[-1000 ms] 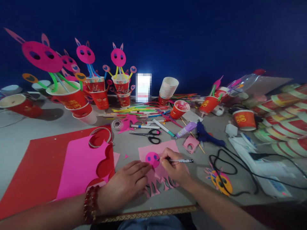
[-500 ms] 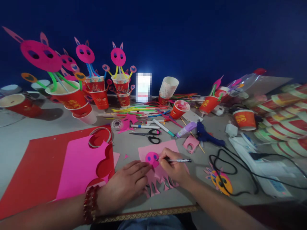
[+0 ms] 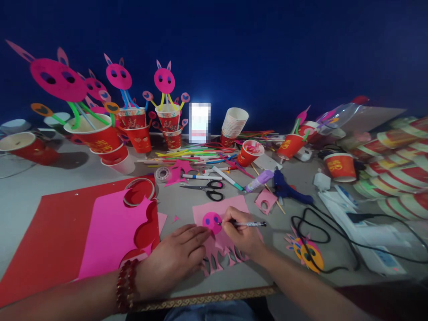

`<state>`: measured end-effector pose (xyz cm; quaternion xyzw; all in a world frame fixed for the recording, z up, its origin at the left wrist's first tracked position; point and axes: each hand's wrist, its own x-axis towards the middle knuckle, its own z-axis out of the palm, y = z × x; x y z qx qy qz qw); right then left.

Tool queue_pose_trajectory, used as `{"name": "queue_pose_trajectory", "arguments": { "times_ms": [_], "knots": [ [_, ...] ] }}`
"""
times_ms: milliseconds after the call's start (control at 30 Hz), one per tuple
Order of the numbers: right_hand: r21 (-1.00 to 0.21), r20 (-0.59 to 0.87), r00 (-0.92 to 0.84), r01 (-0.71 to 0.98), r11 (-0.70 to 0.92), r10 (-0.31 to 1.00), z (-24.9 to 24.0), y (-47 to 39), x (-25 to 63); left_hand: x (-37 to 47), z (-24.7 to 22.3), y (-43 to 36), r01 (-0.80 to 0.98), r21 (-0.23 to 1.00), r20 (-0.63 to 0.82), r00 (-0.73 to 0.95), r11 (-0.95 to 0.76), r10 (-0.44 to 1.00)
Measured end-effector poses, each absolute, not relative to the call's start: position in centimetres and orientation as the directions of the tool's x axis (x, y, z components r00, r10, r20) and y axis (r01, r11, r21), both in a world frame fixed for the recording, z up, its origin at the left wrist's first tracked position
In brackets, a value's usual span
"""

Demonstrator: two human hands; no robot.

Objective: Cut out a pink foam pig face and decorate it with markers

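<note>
Magenta disc [image 3: 212, 216]: marked with two blue ovals [image 3: 207, 221], laid on pale pink sheet [image 3: 234, 203] with jagged near edge.
Pen [image 3: 249, 224]: pinched in right hand [image 3: 242, 232], tip set at right oval.
Left hand [image 3: 180, 249]: laid flat, nothing clasped, disc's lower edge touched.
Scissors [image 3: 206, 187]: parked beyond sheet.
Black cord [image 3: 355, 218]: looped at right, yellow paper face [image 3: 316, 255] partly crossed.

A blue glue gun [image 3: 283, 186] lies near a looped black cable [image 3: 327, 271]. Stacked paper cups [image 3: 235, 122] lean before the blue wall [image 3: 254, 53].
</note>
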<state>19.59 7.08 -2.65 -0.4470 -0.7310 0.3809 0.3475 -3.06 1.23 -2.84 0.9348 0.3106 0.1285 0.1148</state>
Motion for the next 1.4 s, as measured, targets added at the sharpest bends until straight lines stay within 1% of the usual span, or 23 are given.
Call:
{"name": "queue_pose_trajectory", "arguments": {
  "times_ms": [133,233,333,467,700,833,933,1100,1233,1300,1400],
  "knots": [
    [-0.893,0.170,-0.335,0.345,0.288,0.927,-2.9,7.0,19.7,-3.1,-3.0,1.2,0.547,0.297,0.190,0.769,-0.782,0.610],
    [-0.952,0.152,-0.241,0.225,0.207,0.959,-3.3,7.0,19.7,-3.1,-3.1,1.2,0.554,0.288,0.197,0.764,-0.781,0.614],
    [-0.985,0.089,-0.193,0.129,0.115,0.977,-3.4,7.0,19.7,-3.1,-3.1,1.2,0.556,0.278,0.192,0.767,-0.783,0.613],
    [-0.990,0.038,-0.205,0.124,0.064,0.978,-3.1,7.1,19.5,-3.1,-3.0,1.3,0.559,0.270,0.203,0.763,-0.784,0.614],
    [-0.983,0.067,-0.240,0.151,0.106,0.968,-3.1,7.1,19.4,-3.1,-3.4,1.2,0.554,0.265,0.228,0.759,-0.789,0.609],
    [-0.977,0.074,-0.270,0.175,0.124,0.960,-3.2,7.1,19.5,-3.1,-3.2,1.2,0.558,0.261,0.216,0.762,-0.788,0.611],
    [-0.974,0.060,-0.297,0.192,0.121,0.953,-2.5,7.3,19.7,-3.2,-2.9,1.2,0.572,0.253,0.199,0.759,-0.780,0.620],
    [-0.967,0.033,-0.360,0.224,0.121,0.932,-0.7,8.0,19.6,-3.2,-2.8,1.2,0.568,0.241,0.210,0.761,-0.787,0.613],
    [-0.960,0.068,-0.408,0.221,0.171,0.910,-0.5,8.8,18.6,-3.1,-2.8,1.2,0.561,0.247,0.224,0.760,-0.790,0.610],
    [-0.963,0.094,-0.404,0.194,0.186,0.910,-1.1,9.1,18.0,-3.1,-2.8,1.2,0.562,0.245,0.227,0.759,-0.790,0.611],
    [-0.968,0.132,-0.340,0.158,0.195,0.931,-2.4,9.1,17.6,-3.2,-2.9,1.3,0.560,0.233,0.225,0.764,-0.795,0.604]
  ]
}}
